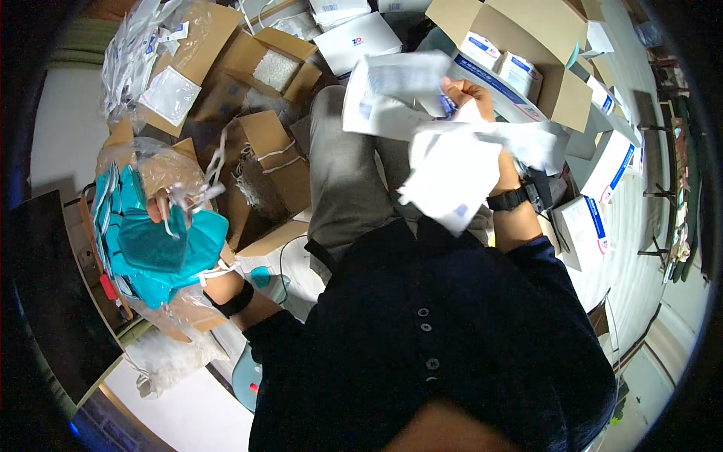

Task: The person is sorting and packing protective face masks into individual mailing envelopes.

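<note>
Over at the left, my left hand [160, 206] is closed on a teal cup-shaped face mask [167, 245], which hides most of the hand; only some fingertips show. White elastic straps [215, 169] hang blurred about those fingers. More teal masks [113, 215] lie in a stack right beside and under it, in a box lined with clear plastic. In front of me to the right, my right hand [471, 98] is closed round white plastic bags [456, 169], smeared by motion. A pale packet with blue print [392, 83] sticks out on the hand's left side.
Open cardboard boxes [275, 143] stand on the floor by my legs, one holding white straps. A large carton [565, 90] with white-and-blue boxes is at the far right. Clear packets [147, 60] fill the far left. A dark panel [56, 294] borders the left.
</note>
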`<state>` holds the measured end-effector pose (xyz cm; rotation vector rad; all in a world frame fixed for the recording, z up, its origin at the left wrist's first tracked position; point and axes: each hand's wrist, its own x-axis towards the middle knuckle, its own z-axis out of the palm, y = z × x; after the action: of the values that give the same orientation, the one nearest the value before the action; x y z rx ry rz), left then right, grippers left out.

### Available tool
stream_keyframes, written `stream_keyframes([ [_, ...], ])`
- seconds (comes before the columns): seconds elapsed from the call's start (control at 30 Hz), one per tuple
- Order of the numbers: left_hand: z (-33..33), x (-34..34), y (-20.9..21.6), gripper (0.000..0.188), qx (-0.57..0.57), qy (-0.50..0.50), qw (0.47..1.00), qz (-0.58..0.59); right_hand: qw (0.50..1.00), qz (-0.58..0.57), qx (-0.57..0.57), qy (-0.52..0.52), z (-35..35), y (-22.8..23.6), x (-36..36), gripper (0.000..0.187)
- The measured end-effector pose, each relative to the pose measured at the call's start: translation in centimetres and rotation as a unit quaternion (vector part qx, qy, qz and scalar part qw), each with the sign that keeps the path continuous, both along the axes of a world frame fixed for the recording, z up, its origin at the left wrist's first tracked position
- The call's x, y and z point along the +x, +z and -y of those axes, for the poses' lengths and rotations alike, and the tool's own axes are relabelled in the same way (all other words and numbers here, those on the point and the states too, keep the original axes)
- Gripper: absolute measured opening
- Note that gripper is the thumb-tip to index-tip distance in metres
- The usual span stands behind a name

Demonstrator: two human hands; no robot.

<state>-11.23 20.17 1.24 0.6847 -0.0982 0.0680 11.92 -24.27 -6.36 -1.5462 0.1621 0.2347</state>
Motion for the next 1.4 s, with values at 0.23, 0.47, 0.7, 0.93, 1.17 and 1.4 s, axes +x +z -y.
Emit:
stream_keyframes([
  [0.23,11.1,3.2,0.2,0.039,0.386,-0.022,0.903,-0.186,0.999,0.009,0.035,0.008,0.5,1.1,-2.2,0.02],
  [0.47,23.9,8.1,-1.2,0.108,0.595,-0.113,0.79,-0.09,0.995,0.089,0.019,0.042,-4.0,-0.6,-2.8,0.019],
  [0.7,26.0,7.7,-2.2,0.13,0.468,-0.053,0.877,-0.096,0.979,0.173,-0.107,0.003,-6.5,-2.2,-2.4,0.023],
  [0.93,26.9,7.6,-3.4,0.09,0.466,0.008,0.878,-0.106,0.93,0.141,0.332,0.072,-5.3,-7.4,-1.6,0.035],
  [1.17,24.6,7.3,-5.6,0.057,0.417,0.043,0.898,-0.133,0.981,0.195,0.013,0.007,-5.0,-3.0,-2.0,0.027],
  [1.4,24.6,8.1,-6.7,0.085,0.657,-0.036,0.75,-0.065,0.985,0.051,-0.148,0.068,-4.9,-3.4,0.0,0.024],
])
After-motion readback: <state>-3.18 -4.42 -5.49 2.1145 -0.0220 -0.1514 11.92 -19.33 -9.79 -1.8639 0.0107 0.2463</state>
